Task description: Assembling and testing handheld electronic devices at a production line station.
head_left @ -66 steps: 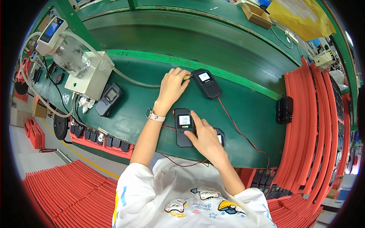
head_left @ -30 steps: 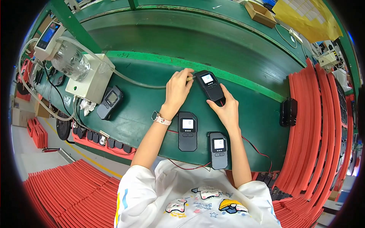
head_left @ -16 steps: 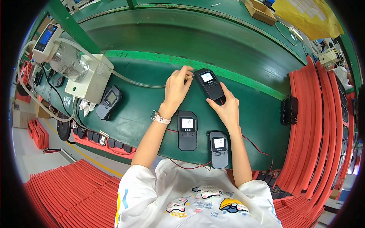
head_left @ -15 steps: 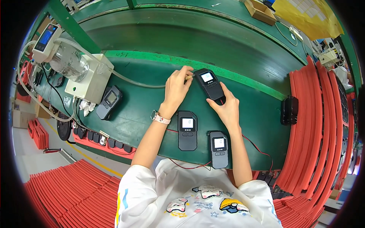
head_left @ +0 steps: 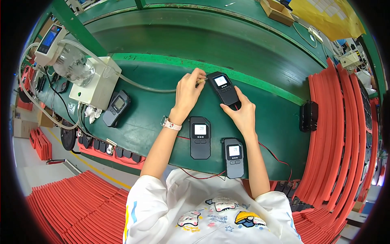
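Note:
My right hand (head_left: 242, 113) grips the lower end of a black handheld meter (head_left: 226, 94) with a lit screen. At that meter's upper left corner, my left hand (head_left: 189, 90) pinches the end of a clear tube (head_left: 151, 88), its small brass-coloured tip against or very near the casing. Nearer to me, a second black meter (head_left: 200, 148) lies between my forearms. A third meter (head_left: 234, 168), greyer, lies beside my right forearm. Both have lit screens and thin red and black wires. Another meter (head_left: 116, 109) with a dim screen stands tilted at the left.
The tube leads to a white box (head_left: 106, 87) with a glass jar (head_left: 73, 67) and display unit (head_left: 49, 39) on top. Tall stacks of red trays (head_left: 325, 146) border the bench on the right. A black case (head_left: 309, 118) stands beside them. A red wire (head_left: 273, 155) crosses the bench.
The readings on the two lying meters' screens have changed. My hands and the held meter stay nearly in place.

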A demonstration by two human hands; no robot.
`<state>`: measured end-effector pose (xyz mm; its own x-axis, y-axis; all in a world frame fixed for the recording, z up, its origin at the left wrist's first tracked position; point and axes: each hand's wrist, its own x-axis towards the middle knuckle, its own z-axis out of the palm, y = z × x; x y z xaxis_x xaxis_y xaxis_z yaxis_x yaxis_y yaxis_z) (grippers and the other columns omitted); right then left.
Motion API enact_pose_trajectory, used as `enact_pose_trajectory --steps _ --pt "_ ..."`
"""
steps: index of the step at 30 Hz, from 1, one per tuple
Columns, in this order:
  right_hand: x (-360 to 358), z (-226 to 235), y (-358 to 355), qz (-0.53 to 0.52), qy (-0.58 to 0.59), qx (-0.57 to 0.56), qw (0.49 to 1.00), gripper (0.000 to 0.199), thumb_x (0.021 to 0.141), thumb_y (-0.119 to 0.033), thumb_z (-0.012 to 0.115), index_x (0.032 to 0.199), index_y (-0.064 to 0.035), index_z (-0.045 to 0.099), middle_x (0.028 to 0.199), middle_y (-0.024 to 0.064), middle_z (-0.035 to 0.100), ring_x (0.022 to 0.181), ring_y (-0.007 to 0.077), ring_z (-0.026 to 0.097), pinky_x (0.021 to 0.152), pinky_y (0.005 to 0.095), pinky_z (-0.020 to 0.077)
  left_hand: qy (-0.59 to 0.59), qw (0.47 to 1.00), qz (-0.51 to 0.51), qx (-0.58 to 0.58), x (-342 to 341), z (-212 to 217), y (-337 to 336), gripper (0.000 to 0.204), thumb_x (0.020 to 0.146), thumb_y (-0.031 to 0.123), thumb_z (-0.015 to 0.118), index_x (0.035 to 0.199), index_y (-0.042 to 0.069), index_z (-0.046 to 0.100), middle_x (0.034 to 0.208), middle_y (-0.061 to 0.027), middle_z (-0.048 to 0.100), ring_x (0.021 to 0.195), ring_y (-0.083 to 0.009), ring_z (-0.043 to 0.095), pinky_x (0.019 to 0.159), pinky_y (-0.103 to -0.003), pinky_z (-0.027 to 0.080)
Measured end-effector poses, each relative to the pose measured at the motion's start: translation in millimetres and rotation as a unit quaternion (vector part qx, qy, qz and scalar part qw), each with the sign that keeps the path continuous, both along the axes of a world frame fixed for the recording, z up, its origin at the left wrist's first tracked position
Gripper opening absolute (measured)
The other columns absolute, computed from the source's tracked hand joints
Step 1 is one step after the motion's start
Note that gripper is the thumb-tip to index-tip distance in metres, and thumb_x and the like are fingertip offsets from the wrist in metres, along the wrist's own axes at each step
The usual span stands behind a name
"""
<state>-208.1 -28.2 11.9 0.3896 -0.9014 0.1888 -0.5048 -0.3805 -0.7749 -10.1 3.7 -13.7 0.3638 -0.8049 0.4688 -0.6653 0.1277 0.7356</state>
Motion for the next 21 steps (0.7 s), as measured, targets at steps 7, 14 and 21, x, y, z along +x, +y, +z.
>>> enact_pose_trajectory --steps 7,14,21 --pt "-1 -2 0 -0.003 -0.004 -0.008 1.0 0.072 0.067 -0.017 0.083 0.13 0.0032 0.056 0.108 0.0213 0.069 0.094 0.0252 0.07 0.085 0.0319 0.0518 -0.018 1.0 -0.005 0.005 0 7 3 0.021 0.078 -0.003 0.067 0.097 0.004 0.06 0.086 -0.0107 0.069 0.081 -0.0295 0.066 0.071 -0.039 0.054" --pt "-3 -3 -1 -0.041 -0.013 -0.005 0.999 0.07 0.068 -0.019 0.082 0.129 0.0038 0.057 0.1 0.0197 0.071 0.086 0.0194 0.07 0.081 0.03 0.0523 -0.072 0.997 -0.014 0.024 1 7 1 0.022 0.08 -0.001 0.069 0.1 0.006 0.064 0.089 -0.0089 0.071 0.079 -0.0244 0.068 0.071 -0.034 0.054" --pt "-79 6 25 -0.229 0.008 0.024 0.973 0.067 0.072 -0.021 0.081 0.129 0.0049 0.057 0.103 0.0197 0.07 0.089 0.0197 0.068 0.081 0.0316 0.0519 -0.007 0.998 -0.044 0.034 3 28 11 0.031 0.08 0.0 0.069 0.11 0.008 0.065 0.093 -0.0073 0.073 0.082 -0.0233 0.068 0.073 -0.031 0.053"
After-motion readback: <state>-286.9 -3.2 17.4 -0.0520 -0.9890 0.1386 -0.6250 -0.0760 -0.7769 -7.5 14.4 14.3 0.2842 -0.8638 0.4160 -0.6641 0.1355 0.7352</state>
